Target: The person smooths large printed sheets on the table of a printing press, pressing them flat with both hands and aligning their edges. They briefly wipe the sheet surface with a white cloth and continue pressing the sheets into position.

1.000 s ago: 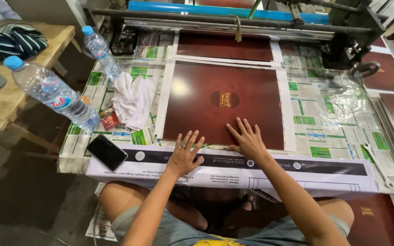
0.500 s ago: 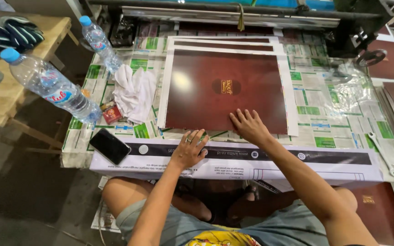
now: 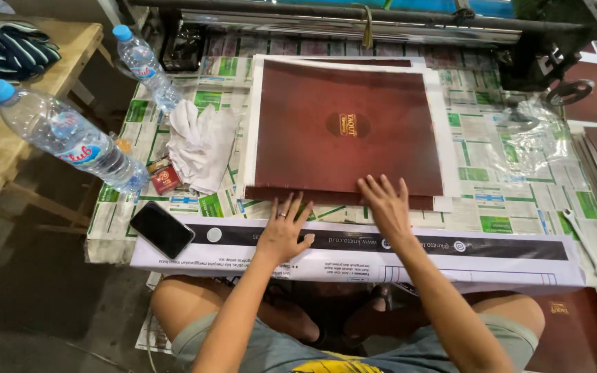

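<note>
1. The dark maroon printed sheet [image 3: 347, 128] is lying flat in the middle of the newspaper-covered worktable [image 3: 499, 173], stretching from the far edge by the roller bar [image 3: 354, 21] down toward the near edge. It's got a white border around it and a small gold emblem in the centre. Another maroon sheet seems to be peeking out underneath along the near side.

2. Handling-wise, it's looking like thin, glossy card: light, pretty stiff across the flat but probably bendy if lifted by one corner. The sheen suggests it's going to be slippery and show fingerprints, so the white margin or the near corners look like the safest places to take hold.

3. The right hand [image 3: 385, 207] is pressing flat on the near edge of the sheet, fingers spread wide apart, gripping nothing.

4. The left hand [image 3: 283, 231] is lying open too, fingers fanned out, sitting just off the sheet's near left corner, partly on the long white paper strip [image 3: 354, 249] running along the table's near edge. There's a ring on one finger.

5. Further out: a black phone [image 3: 162, 229] at the near left corner, a crumpled white rag [image 3: 202, 141] left of the sheet, and two water bottles, the big one [image 3: 63, 138] hanging over the left edge and a smaller one [image 3: 145, 69] near the far left corner.

6. Crinkled clear plastic [image 3: 533, 131] and a wrench [image 3: 584, 238] are sitting over at the right side.
</note>
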